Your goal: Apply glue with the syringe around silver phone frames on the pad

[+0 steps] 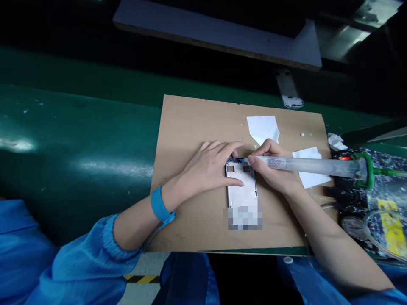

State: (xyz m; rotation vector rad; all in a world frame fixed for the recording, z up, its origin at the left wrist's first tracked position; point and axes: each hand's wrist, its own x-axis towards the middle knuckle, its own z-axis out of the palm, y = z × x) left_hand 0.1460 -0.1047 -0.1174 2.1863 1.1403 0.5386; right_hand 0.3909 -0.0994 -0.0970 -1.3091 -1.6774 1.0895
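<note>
At frame centre, a thin, light, rigid metal frame (241,186) is being pinned flat by the left hand (210,167); a slender syringe (305,165) is being gripped near its tip by the right hand (273,165).

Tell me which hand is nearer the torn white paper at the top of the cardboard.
Right. The right hand, holding the syringe, lies just below the torn white paper, almost touching it. The left hand rests on the metal frame, farther to the left.
</note>
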